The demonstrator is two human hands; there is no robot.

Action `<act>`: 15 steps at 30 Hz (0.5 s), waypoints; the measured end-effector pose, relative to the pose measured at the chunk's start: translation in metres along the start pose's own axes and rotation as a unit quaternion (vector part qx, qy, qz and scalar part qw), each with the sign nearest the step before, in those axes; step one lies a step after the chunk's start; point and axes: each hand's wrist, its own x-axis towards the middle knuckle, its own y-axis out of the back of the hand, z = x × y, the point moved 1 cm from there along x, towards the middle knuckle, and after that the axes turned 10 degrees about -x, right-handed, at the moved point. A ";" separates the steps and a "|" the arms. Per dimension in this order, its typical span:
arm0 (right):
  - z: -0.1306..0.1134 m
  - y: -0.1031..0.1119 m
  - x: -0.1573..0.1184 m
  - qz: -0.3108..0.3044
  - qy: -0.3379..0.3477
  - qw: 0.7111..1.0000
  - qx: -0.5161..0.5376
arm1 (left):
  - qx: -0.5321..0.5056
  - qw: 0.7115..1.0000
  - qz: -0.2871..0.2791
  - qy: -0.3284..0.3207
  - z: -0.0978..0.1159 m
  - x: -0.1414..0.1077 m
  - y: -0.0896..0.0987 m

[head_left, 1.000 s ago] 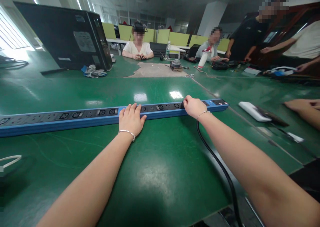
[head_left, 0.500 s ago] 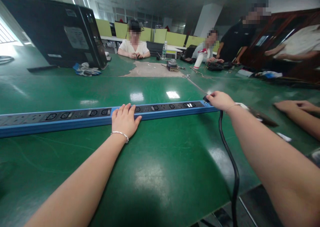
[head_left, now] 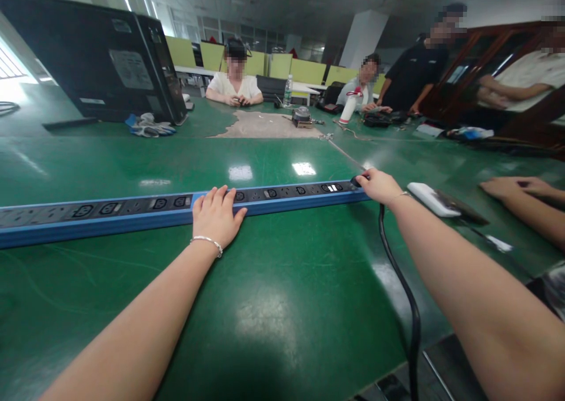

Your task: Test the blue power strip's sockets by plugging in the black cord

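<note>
A long blue power strip [head_left: 300, 199] with black sockets lies across the green table [head_left: 282, 271], running from the left edge to my right hand. My left hand [head_left: 216, 215] rests on its middle, fingers spread over the top and thumb on the near side. At the strip's right end, my right hand [head_left: 378, 186] is closed with thumb and fingers pinched on a small black part [head_left: 356, 181]. A thick black cable [head_left: 402, 271] hangs from beneath that hand over the table's front edge.
A black computer case [head_left: 110, 59] and gloves [head_left: 150, 125] stand at the back left. White power strip [head_left: 432, 199] and another person's hands [head_left: 507, 188] are at right. People sit or stand beyond, near a bottle [head_left: 288, 90] and a white cup [head_left: 348, 108].
My right hand and the strip's right end have shifted slightly left in view. The white power strip beside my wrist shows more fully. A standing person's arms at right have moved up.
</note>
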 end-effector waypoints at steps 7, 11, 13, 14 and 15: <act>-0.007 -0.002 0.004 -0.016 -0.004 1.000 -0.003 | 0.004 1.000 0.000 -0.001 0.000 0.000 0.001; -0.008 -0.002 0.006 -0.017 -0.007 1.000 -0.004 | 0.005 1.000 0.004 -0.004 0.000 -0.001 0.000; -0.009 -0.002 0.006 -0.014 -0.013 1.000 -0.004 | 0.006 1.000 0.005 -0.006 -0.001 -0.001 0.000; -0.009 -0.003 0.006 -0.012 -0.014 1.000 -0.005 | 0.008 1.000 0.005 -0.006 -0.001 -0.001 -0.001; -0.010 -0.003 0.006 -0.011 -0.016 1.000 -0.006 | 0.009 1.000 0.004 -0.006 -0.001 -0.001 -0.001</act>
